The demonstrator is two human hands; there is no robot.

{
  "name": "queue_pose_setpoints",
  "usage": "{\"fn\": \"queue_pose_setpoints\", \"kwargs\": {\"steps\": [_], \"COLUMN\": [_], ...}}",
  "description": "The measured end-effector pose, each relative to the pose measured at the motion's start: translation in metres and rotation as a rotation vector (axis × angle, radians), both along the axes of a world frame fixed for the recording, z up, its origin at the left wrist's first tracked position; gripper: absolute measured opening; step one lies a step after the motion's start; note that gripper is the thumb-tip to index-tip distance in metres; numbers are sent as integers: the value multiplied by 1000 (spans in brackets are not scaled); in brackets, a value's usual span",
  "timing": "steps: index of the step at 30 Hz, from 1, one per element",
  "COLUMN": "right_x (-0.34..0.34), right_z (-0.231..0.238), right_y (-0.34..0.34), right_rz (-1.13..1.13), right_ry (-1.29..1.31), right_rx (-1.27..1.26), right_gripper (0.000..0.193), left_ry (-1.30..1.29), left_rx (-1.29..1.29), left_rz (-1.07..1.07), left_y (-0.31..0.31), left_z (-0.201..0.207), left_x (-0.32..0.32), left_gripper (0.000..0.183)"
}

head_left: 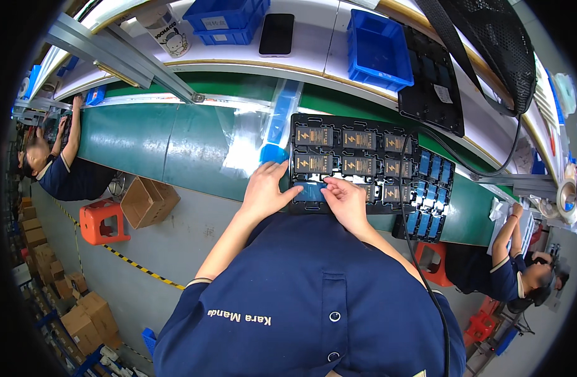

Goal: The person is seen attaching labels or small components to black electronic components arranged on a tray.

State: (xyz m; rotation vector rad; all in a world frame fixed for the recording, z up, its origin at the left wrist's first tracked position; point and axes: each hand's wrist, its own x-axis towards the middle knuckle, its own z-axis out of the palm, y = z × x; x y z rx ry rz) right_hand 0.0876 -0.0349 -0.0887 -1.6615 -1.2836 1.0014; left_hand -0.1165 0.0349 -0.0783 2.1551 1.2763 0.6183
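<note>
Gold print and a lightning-bolt mark face up on the black rectangular packs (359, 139) in the black tray (339, 118), right of the frame's centre. The tray's long axis runs left to right; one blue-faced pack (311, 192) lies the same way in its lower-left pocket. The left hand (263, 187), thumb spread from its fingers, rests at that pocket's left edge. The right hand (347, 200) has thumb and forefinger nearly together at its right end; whether they grip anything cannot be told. A second black tray (398, 228), farther right, holds blue-faced packs. At upper left, stacked blue bins (239, 26) bear a white label.
</note>
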Motion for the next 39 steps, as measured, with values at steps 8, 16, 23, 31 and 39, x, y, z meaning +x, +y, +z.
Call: {"fn": "queue_pose_setpoints", "kwargs": {"steps": [8,16,23,31,39], "right_x": [1,-12,-19,6,19], "right_z": [49,48,51,20,-16], "right_y": [20,37,33,48,57], "right_rz": [135,349,221,-49,-116], "right_ry": [-259,384,211,583,457], "right_rx": [185,29,216,67,-39], "right_gripper": [50,32,19,7,17], "left_ry": [-309,-423,-247,-211,203], "left_rx": [48,-261,-55,-22,113], "left_rz": [-113,-168,-114,200,291], "left_y": [9,-1,8,42,42], "left_z": [42,82,51,35,16], "left_x": [-10,2,-8,-50,-29], "left_gripper": [24,58,20,26,17]}}
